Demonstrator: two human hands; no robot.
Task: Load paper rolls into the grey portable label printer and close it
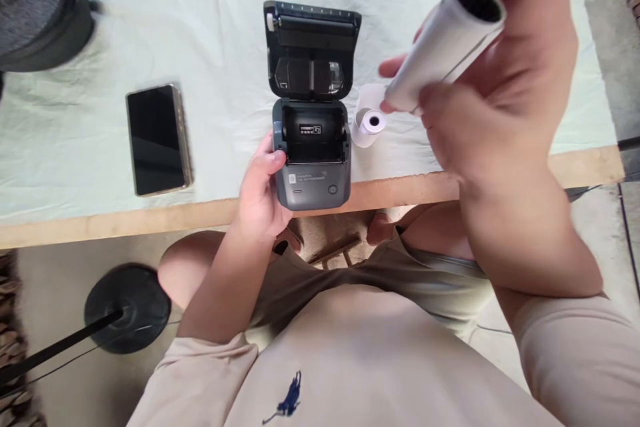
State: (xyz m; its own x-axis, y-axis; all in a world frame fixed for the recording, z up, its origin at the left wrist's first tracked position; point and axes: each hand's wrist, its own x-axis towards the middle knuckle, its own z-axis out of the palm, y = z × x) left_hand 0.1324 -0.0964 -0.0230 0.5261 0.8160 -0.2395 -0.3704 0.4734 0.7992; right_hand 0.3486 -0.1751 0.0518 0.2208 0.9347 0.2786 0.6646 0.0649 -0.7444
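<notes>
I see the hands apart, left hand (263,190) clamped on the printer (313,190), right hand (515,93) wrapped around the tube (443,53), so I'd brace firmly left, squeeze lightly right.

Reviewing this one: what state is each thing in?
Gray printer: held by the left hand.
Printer lid: open.
Large white roll: tilted, held by the right hand.
Small white roll: standing on end, partly unwound.
Phone: lying flat, screen dark.
</notes>
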